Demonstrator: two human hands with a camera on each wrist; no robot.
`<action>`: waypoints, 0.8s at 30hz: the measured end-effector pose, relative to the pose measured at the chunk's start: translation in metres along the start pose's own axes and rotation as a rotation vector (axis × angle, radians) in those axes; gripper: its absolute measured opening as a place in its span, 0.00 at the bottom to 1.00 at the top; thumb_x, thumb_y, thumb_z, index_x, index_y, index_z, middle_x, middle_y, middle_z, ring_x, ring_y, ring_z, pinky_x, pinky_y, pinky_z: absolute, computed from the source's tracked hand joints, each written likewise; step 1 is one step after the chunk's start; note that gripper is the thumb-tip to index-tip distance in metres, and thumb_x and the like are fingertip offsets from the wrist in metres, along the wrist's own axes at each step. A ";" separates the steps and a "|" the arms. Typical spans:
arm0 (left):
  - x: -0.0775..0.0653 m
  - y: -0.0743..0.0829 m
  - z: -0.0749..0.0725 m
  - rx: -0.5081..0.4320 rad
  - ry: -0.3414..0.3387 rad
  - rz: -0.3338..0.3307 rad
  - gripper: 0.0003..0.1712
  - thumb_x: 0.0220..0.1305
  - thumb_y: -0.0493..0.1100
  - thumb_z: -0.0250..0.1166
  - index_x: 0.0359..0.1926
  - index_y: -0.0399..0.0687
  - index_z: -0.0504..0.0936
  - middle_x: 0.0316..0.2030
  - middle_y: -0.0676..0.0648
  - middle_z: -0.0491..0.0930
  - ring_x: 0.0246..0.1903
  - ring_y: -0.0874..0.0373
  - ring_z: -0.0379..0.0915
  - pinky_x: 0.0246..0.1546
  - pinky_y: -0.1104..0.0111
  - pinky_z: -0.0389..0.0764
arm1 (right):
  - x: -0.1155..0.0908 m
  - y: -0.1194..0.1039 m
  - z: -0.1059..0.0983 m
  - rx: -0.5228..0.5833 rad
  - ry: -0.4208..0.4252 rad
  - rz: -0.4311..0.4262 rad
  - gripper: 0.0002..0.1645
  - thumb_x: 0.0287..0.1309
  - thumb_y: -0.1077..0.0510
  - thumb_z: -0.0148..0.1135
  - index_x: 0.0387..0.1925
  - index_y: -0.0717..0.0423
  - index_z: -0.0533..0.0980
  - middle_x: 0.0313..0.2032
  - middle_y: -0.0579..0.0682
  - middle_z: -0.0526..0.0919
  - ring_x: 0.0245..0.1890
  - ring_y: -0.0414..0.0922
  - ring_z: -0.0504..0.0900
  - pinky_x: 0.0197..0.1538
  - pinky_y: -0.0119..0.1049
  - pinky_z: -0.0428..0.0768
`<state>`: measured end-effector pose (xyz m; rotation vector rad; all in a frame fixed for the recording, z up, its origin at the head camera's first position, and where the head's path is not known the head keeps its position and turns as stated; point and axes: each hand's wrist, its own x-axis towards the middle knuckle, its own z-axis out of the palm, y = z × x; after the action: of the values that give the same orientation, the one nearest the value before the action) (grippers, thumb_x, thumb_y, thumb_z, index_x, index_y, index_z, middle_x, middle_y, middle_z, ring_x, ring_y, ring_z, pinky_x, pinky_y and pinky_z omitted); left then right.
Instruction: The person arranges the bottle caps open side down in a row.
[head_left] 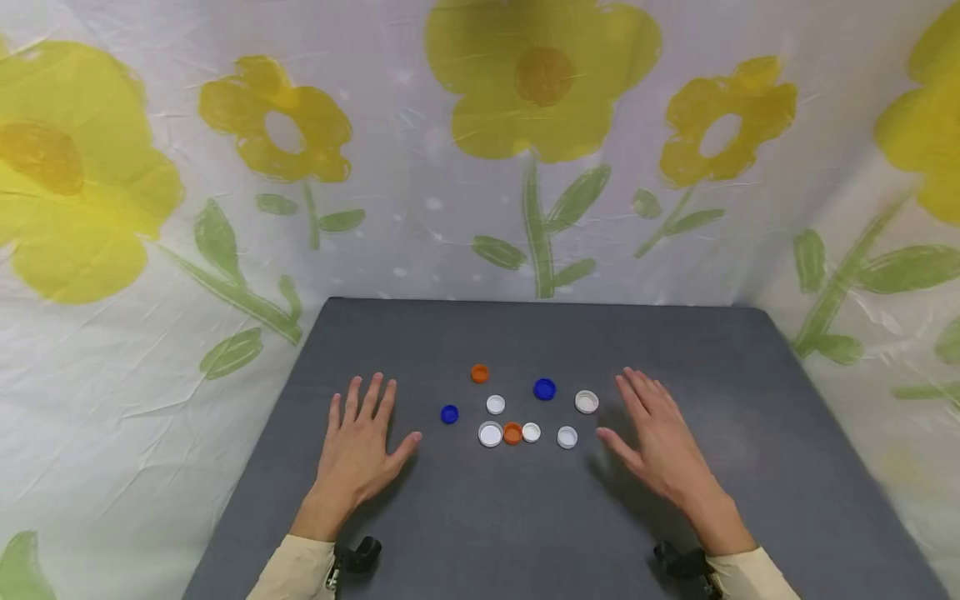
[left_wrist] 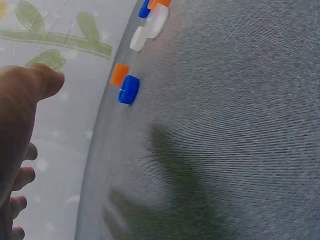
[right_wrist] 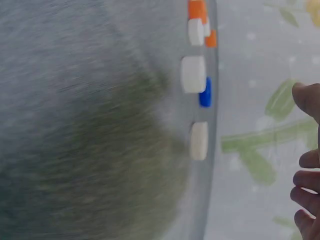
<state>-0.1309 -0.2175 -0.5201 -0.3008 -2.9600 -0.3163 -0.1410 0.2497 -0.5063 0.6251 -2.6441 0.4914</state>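
While the left hand and the right hand hover above a dark grey surface, both grips are relaxed and unclosed, holding nothing. With twelve toward the far edge and a small white round plastic cap as the clock's centre, an orange round plastic cap lies at eleven, a royal-blue round plastic cap between two and three, and a wide off-white round plastic cap at three. Between three and four is a mid-sized white round plastic cap; at four, a little white round plastic cap; at five, a second orange round plastic cap; at six, a broad white round plastic cap. Those last three form a row so tight that contact cannot be told. Just below nine lies a small blue round plastic cap, the nearest to the left hand, which hangs around eight with fingers spread toward one. Well out between three and four, the right hand points its straight fingers toward eleven, thumb apart, near the wide off-white and mid-sized white caps. Beyond, at twelve, hangs a white sheet bearing yellow flowers.
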 end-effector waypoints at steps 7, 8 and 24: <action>0.006 0.002 -0.017 0.032 0.029 0.049 0.60 0.71 0.72 0.66 0.87 0.39 0.55 0.85 0.35 0.57 0.86 0.33 0.47 0.84 0.36 0.48 | 0.028 -0.017 -0.013 0.011 -0.023 -0.085 0.52 0.63 0.44 0.78 0.78 0.67 0.69 0.77 0.66 0.73 0.76 0.67 0.72 0.78 0.64 0.68; 0.007 0.003 -0.020 0.038 0.038 0.058 0.61 0.70 0.71 0.67 0.86 0.37 0.56 0.85 0.34 0.58 0.85 0.32 0.49 0.83 0.36 0.50 | 0.032 -0.020 -0.015 0.008 -0.034 -0.091 0.52 0.63 0.43 0.79 0.78 0.67 0.69 0.77 0.66 0.73 0.76 0.67 0.72 0.77 0.66 0.69; 0.022 0.013 -0.054 -0.001 0.098 0.131 0.58 0.60 0.63 0.82 0.76 0.28 0.71 0.73 0.29 0.75 0.75 0.33 0.72 0.75 0.41 0.73 | 0.090 -0.073 -0.015 0.022 -0.104 -0.280 0.46 0.64 0.42 0.79 0.73 0.64 0.76 0.72 0.61 0.81 0.71 0.60 0.81 0.73 0.58 0.78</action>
<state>-0.1426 -0.2126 -0.4615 -0.4633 -2.8273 -0.3073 -0.1760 0.1627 -0.4358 1.0339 -2.5903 0.4147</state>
